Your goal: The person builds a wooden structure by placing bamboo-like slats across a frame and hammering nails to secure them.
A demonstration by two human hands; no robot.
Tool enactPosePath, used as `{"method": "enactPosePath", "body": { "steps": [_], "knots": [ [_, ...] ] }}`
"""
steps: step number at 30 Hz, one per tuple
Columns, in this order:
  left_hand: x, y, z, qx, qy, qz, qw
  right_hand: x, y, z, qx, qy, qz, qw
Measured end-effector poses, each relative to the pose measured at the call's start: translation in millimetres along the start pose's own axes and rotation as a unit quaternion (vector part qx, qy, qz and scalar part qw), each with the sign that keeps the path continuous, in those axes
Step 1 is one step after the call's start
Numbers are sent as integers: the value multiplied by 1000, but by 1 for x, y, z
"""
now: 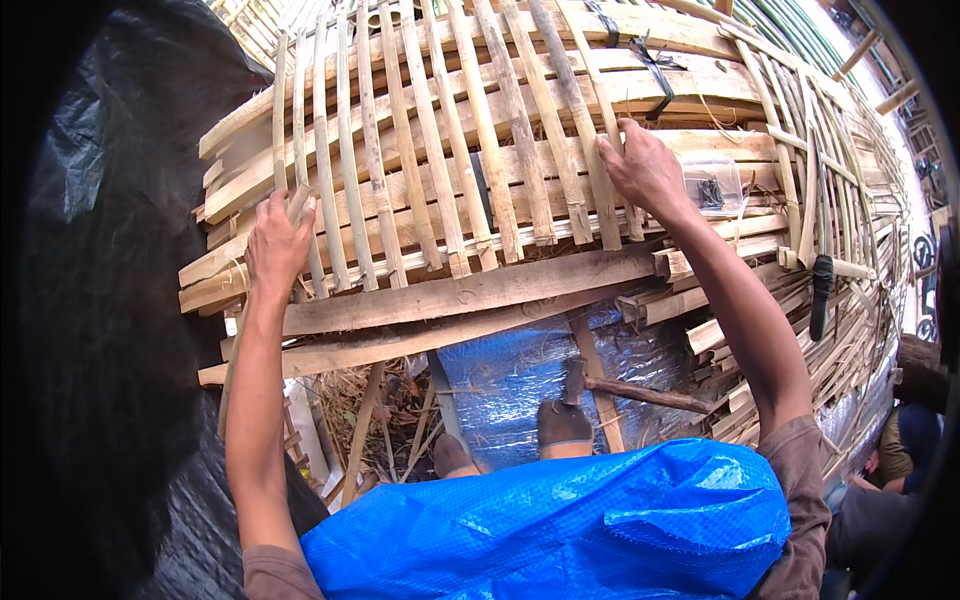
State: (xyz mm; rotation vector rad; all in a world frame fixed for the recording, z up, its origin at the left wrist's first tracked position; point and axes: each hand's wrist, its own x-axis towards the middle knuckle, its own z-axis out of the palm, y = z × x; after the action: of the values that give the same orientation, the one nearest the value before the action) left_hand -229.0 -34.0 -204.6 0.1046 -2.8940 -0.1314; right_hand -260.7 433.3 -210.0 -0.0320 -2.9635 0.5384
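Observation:
A panel of split bamboo slats (440,150) lies over a stack of sawn planks (560,275) in front of me. At the panel's left end, my left hand (280,240) is closed round the lower end of a bamboo slat (280,120). My right hand (645,172) grips the outermost bamboo slat (592,70) on the panel's right side, thumb and fingers bent over its edge. Between the hands the slats run side by side with narrow gaps. Their lower ends finish unevenly above the front plank.
A hammer (640,390) leans near my feet on silver sheeting (490,380). Right of my right hand sits a clear box of nails (712,188). A black-wrapped handle (822,295) hangs by more bamboo strips (760,370). Black plastic sheet (100,300) covers the left; another person (890,480) is at lower right.

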Motion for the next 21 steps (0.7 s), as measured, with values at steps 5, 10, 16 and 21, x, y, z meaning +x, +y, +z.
{"method": "enactPosePath", "body": {
  "steps": [5,10,16,21],
  "knots": [
    [9,-8,18,-100,-19,-127,987,17,21,13,36,30,4,999],
    [17,-26,32,-141,32,-191,971,12,8,16,107,24,33,993],
    [17,-24,25,-126,86,-166,974,13,8,11,162,53,8,985],
    [34,-32,1,-168,104,-174,965,36,3,6,175,124,-41,976]
  ]
}}
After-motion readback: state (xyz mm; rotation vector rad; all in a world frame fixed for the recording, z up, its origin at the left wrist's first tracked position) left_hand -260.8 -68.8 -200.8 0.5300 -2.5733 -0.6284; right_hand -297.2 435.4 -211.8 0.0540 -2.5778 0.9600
